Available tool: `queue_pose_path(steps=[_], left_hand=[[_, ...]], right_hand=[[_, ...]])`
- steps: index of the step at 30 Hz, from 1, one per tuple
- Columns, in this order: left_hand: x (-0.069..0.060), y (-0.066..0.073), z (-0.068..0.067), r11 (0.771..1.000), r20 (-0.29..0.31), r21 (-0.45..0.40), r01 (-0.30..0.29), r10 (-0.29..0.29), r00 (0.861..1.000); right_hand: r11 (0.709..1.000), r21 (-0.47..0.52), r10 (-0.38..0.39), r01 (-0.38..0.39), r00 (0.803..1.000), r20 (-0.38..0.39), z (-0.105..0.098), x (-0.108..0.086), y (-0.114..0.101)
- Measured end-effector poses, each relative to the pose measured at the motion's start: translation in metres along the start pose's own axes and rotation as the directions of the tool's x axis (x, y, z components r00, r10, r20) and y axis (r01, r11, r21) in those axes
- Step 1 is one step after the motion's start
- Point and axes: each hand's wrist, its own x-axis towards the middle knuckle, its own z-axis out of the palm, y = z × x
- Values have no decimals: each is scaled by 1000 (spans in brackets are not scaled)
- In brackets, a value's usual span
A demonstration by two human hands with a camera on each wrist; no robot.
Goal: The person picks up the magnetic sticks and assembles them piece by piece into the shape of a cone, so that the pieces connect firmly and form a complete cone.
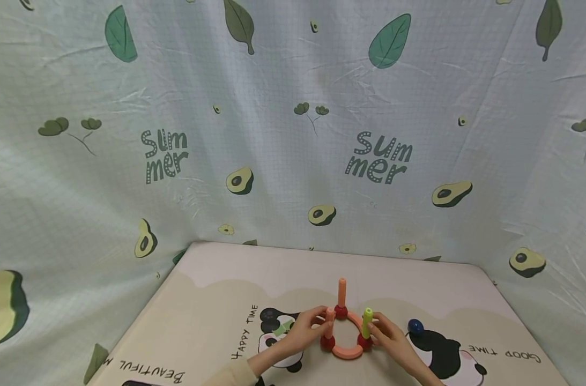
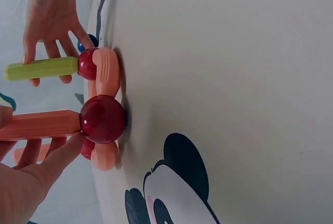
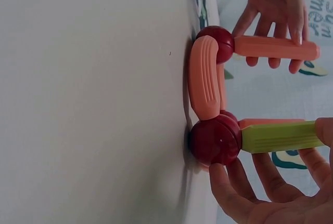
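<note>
A ring of curved orange pieces (image 1: 348, 352) joined by red balls (image 2: 103, 119) lies on the table, with upright rods standing from the balls. My left hand (image 1: 304, 329) pinches the left orange rod (image 2: 44, 125) between thumb and fingers, one fingertip close by the red ball under it. On the other side my right hand (image 1: 389, 338) holds the light green rod (image 3: 281, 136), its thumb at the rod's upper end and lower fingertips by its red ball (image 3: 216, 140). Another orange rod (image 1: 342, 292) rises untouched from the rear ball (image 1: 341, 311).
Right of the ring, a dark blue ball (image 1: 415, 326) rests on the table mat (image 1: 210, 292), which bears panda drawings and lettering. At the bottom left edge a dark object (image 1: 140, 383) shows in part. A printed curtain (image 1: 273, 134) hangs behind and beside the table.
</note>
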Motion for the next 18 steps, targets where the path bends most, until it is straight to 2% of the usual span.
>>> queue_pose_path(steps=[10, 18], left_hand=[[-3, 2, 2, 999, -22, 30, -30, 30, 999], [-5, 6, 3, 999, -38, 45, -18, 20, 999]], right_hand=[[1000, -1, 12, -12, 1000, -14, 1, 0, 0], [1000, 7, 3, -3, 1000, -9, 0, 0, 1]])
